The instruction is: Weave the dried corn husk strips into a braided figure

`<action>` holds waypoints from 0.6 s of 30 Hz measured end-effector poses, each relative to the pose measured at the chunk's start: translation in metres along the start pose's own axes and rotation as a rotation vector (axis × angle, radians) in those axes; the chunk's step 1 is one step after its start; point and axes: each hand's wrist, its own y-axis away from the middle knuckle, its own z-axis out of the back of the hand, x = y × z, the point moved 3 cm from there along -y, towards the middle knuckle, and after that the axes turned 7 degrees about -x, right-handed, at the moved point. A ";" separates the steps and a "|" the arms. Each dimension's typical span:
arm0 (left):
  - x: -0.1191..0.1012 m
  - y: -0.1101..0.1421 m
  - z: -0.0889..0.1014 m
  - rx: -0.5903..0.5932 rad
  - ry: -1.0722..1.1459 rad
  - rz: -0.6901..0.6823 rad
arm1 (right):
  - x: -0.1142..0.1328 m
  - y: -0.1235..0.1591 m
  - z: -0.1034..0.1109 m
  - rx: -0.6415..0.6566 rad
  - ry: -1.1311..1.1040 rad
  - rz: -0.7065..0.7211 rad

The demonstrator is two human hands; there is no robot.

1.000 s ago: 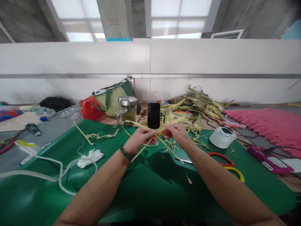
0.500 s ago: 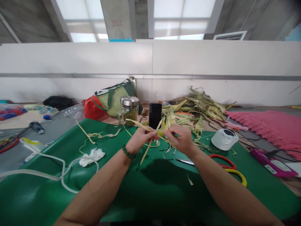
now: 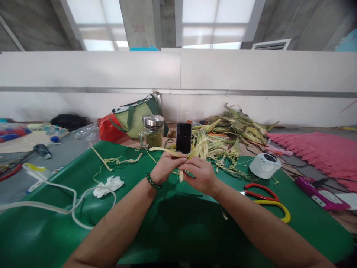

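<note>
Left hand (image 3: 164, 168) and right hand (image 3: 201, 174) pinch husk strips (image 3: 161, 149). One lies roughly parallel to the mat's far edge, tip pointing leftward.

no text readable: red lettering (image 3: 138, 28) on the pillar (image 3: 139, 39), eleven o'clock, and pale label (image 3: 318, 198) on the magenta device (image 3: 338, 202), four o'clock, are blurred.

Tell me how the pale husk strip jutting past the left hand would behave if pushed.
The pale husk strip looks thin, so it's probably light. Its free end juts past the left hand without drooping, suggesting some stiffness. A firm push would likely bend it, as loose strips nearby lie curled.
</note>
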 end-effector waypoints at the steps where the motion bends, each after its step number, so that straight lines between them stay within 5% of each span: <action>1: 0.000 0.000 0.000 0.006 -0.020 0.016 | -0.004 0.000 0.003 -0.037 -0.064 -0.132; 4: -0.001 0.002 0.001 0.035 -0.089 0.077 | -0.021 0.001 0.005 -0.077 -0.257 -0.596; 7: -0.003 0.004 0.000 0.084 -0.116 0.099 | -0.033 0.002 0.004 -0.092 -0.462 -0.859; 18: -0.002 0.005 0.000 0.129 -0.038 0.123 | -0.039 0.000 0.003 -0.139 -0.554 -1.000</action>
